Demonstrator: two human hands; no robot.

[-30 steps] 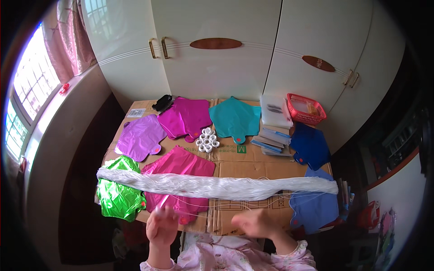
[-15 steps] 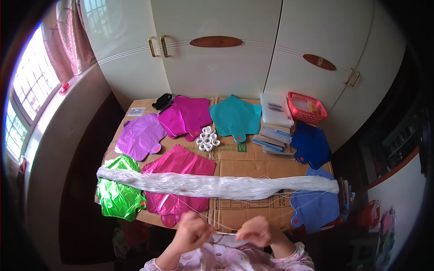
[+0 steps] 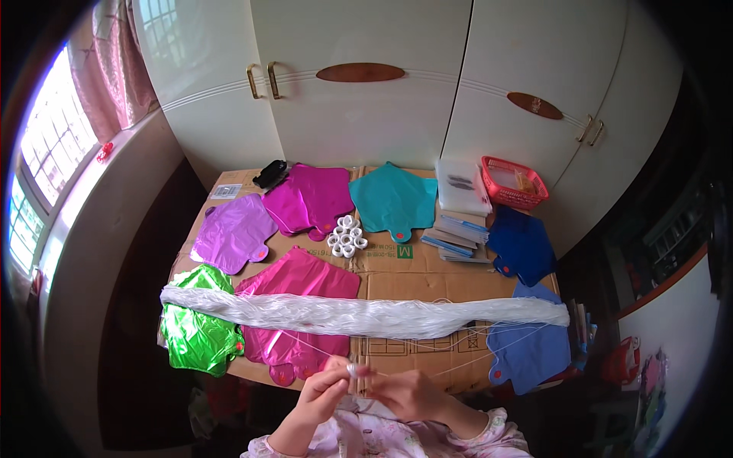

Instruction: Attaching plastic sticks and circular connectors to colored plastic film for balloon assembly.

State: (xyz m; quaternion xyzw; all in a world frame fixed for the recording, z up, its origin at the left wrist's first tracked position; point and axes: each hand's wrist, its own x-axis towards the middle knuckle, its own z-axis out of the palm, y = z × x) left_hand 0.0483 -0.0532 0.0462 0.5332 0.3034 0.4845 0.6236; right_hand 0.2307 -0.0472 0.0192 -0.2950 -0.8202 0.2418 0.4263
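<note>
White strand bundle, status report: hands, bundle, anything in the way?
Left hand pinching small white piece. Right hand close by, fingers curled, grip unclear. White bundle stretched across cardboard, over foil sheets. Loose strands between bundle and hands.

Room that looks like part of a home: tall, glossy cream cupboard doors (image 3: 359,118) with brass handles (image 3: 272,80) behind a cardboard-covered tabletop (image 3: 416,281); at left, a pink patterned curtain (image 3: 126,72) beside a bright, barred window (image 3: 61,130).

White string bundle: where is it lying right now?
In the head view, the white string bundle runs across the near half of the cardboard, left end over the green foil piece, right end over the light-blue one.
</note>
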